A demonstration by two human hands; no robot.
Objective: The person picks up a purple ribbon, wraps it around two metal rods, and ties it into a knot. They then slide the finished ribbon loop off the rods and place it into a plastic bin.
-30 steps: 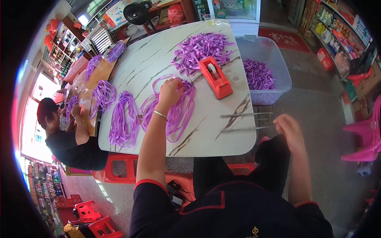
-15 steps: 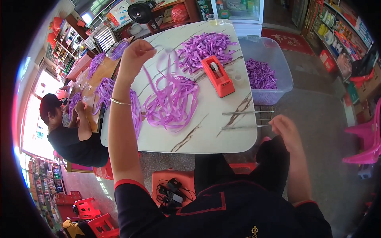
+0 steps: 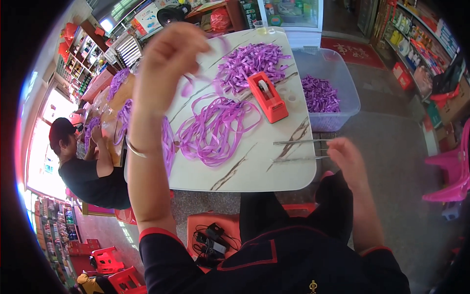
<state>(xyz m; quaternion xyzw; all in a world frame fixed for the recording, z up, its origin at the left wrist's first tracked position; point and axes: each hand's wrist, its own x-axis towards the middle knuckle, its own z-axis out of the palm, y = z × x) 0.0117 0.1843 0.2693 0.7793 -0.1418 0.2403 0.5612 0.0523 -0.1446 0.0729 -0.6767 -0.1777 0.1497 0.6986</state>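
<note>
My left hand (image 3: 174, 61) is raised over the far left of the marbled table (image 3: 240, 179), blurred, its fingers drawn together. A loose purple ribbon, smeared by motion, trails beside it, and the hand appears to pinch it. Below lies a tangled heap of purple ribbon (image 3: 218, 132). Two thin metal rods (image 3: 298, 142) project over the table's right edge. My right hand (image 3: 345, 159) is at their outer ends with fingers curled; what it grips is hidden. Beyond the loops are a pile of short folded purple ribbon pieces (image 3: 254, 63) and a red tape dispenser (image 3: 268, 98).
A clear plastic bin (image 3: 350, 98) of purple pieces stands against the table's right side. To the left, a person (image 3: 88, 161) handles purple ribbon at another table. A red stool (image 3: 196, 223) with black cables is close by my legs. A cup (image 3: 261, 28) stands at the far edge.
My left hand has come up and closer, swinging the ribbon off the heap. The right hand has shifted slightly left, onto the rods' ends.
</note>
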